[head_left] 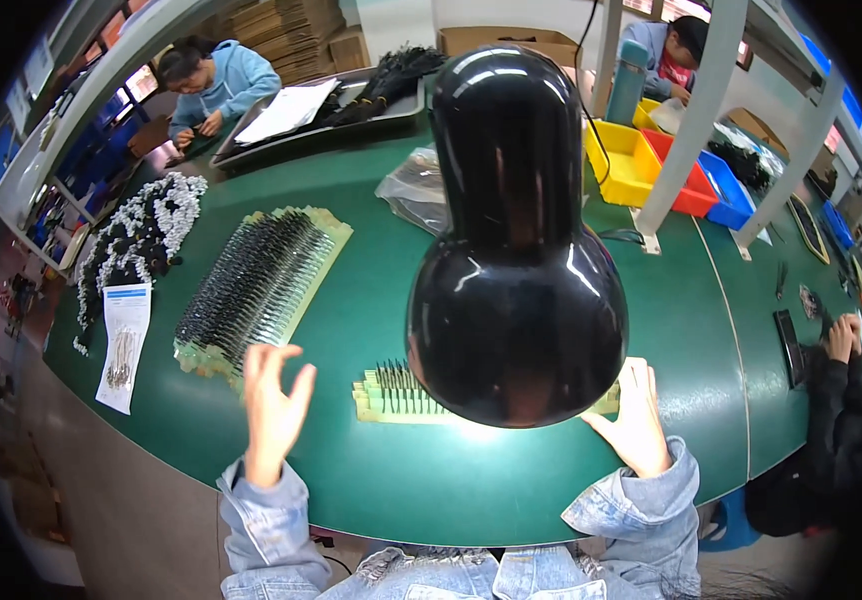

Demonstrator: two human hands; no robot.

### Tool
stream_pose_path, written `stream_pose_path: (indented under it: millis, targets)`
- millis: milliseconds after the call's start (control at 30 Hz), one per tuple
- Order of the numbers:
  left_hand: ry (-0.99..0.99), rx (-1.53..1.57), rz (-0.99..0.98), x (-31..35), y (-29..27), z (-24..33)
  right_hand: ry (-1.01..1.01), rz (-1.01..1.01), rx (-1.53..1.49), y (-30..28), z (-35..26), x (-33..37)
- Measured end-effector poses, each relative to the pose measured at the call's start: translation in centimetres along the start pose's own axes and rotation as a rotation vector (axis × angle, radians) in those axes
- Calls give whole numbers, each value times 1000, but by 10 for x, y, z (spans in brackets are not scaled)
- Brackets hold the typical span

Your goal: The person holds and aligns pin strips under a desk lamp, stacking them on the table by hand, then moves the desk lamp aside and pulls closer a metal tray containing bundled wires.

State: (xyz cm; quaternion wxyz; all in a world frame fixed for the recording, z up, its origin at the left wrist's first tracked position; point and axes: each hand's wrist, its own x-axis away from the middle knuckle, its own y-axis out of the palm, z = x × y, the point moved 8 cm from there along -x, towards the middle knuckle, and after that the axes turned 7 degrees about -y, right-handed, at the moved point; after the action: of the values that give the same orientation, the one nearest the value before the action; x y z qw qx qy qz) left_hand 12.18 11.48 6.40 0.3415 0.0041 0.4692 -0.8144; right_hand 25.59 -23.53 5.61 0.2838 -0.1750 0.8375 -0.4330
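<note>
left hand [273, 410] raised, fingers spread, beside long comb rack [256, 285] | right hand [639, 420] flat on short rack [401, 393] | black lamp [516, 250] above

I see a green tabletop [391, 480] with a rounded front edge. On it lies a small rack of dark pins [396, 392] near the middle, and a bigger rack of pins [256, 285] to the left. Further left lie a white paper sheet [123, 345] and a heap of white and black pieces [141, 235]. A clear plastic bag [413, 190] and a grey tray [321, 120] lie at the far side.
</note>
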Motion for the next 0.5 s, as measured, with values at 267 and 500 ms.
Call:
stream_pose_path:
  millis: [267,500]
  targets:
    - [298,-78,-266,42,46,61,45,-55,-102,6,11,4]
    - [240,-92,-196,45,43,60,28,-83,-105,7,11,6]
